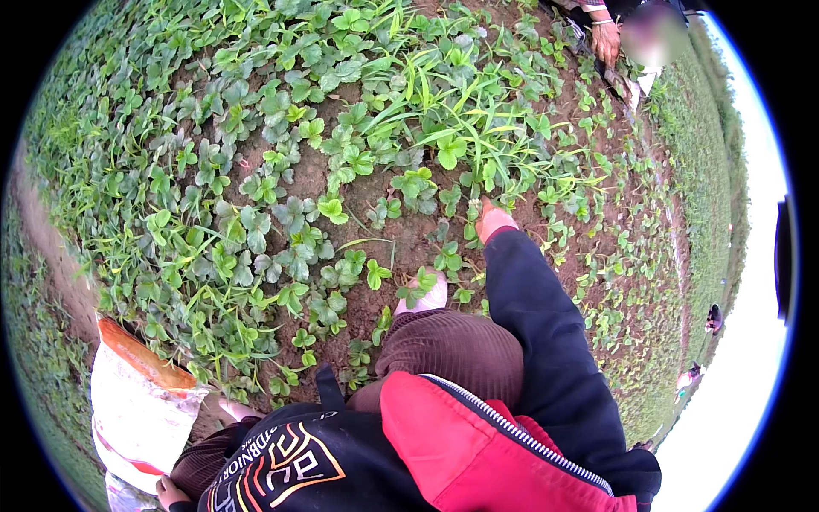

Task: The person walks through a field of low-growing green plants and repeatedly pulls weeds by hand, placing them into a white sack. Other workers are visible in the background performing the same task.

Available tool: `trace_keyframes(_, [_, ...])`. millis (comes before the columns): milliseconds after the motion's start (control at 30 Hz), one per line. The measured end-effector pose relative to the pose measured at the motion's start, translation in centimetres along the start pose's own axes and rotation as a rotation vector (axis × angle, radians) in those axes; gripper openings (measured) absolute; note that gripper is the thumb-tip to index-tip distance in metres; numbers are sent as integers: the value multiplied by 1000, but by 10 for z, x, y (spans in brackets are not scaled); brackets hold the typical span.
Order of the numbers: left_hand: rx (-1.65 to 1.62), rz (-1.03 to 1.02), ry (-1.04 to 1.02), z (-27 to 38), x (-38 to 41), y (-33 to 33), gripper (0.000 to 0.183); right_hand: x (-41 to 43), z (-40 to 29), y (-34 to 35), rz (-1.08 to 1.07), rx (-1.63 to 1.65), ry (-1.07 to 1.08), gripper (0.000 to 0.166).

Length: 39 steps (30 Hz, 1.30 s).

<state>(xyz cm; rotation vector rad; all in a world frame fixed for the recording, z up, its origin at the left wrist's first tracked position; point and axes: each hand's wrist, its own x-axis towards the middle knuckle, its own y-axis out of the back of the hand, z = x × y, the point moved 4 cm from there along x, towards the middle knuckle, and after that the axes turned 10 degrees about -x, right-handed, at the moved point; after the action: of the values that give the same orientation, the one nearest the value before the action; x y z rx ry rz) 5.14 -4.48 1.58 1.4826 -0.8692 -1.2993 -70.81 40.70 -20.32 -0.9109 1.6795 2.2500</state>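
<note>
My right hand [494, 219] reaches down among low strawberry plants [297, 221], at the foot of a clump of tall grass [435, 109]. Leaves cover its fingertips, so I cannot see whether they grip a stem. At the lower left, my left hand [169, 493] rests beside a white woven sack [144, 409], partly cut off by the picture's rim. The sack's orange-lined mouth [144, 358] gapes toward the plants. How the left fingers meet the sack is unclear.
My pink-covered foot [432, 294] stands on bare soil between plants, under my brown corduroy knee [454, 349]. Another person's hand [604, 43] works at the upper right near a thin pale strip [633, 96]. Distant people [713, 319] are at the field's right side.
</note>
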Motion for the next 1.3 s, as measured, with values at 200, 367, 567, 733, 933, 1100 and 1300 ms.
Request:
trace_keyframes(200, [0,4,12,-6,2,-1,44,11,40,-29,51,34,-159,48])
trace_keyframes(367, [-1,20,19,-11,0,6,45,20,39,-35,135,309,-222,43])
trace_keyframes(567, [-27,6,22,-20,6,-3,46,70,68,-71,281,317,-223,28])
trace_keyframes(733, [-29,-17,13,-16,8,-8,45,74,84,-75,377,588,-470,28])
trace_keyframes(933, [20,95,15,-35,10,3,43,46,56,-31,304,327,-463,32])
trace_keyframes(1100, [1,63,17,-16,5,-2,42,46,59,-35,332,343,-474,29])
trace_keyframes(1300, [26,74,-24,-6,-3,3,42,60,66,-54,305,388,-486,28])
